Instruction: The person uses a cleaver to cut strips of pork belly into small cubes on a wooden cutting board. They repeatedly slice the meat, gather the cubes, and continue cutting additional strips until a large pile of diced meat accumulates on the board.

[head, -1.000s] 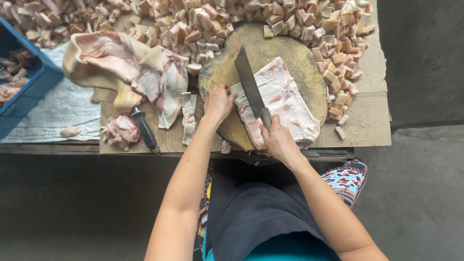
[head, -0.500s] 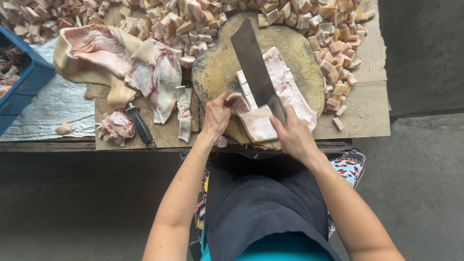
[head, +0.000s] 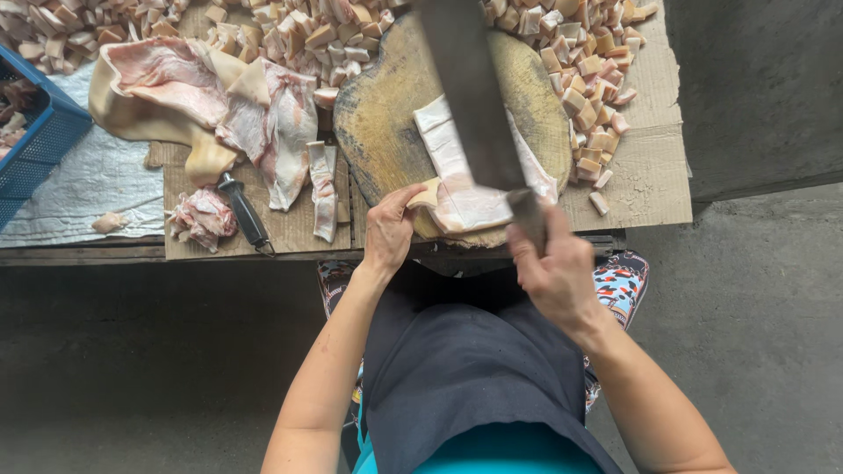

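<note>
Right hand (head: 553, 268) gripping cleaver (head: 470, 96), left hand (head: 388, 230) steadying meat slab (head: 465, 197)

Cleaver (head: 470, 96) now raised, blurred (right hand (head: 551, 268) drawn nearer the body).

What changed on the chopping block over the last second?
The right hand lifted the cleaver off the meat slab, and its blade now points away from the body. The left hand slid to the slab's near edge. The round block and the cube piles stayed put.
</note>
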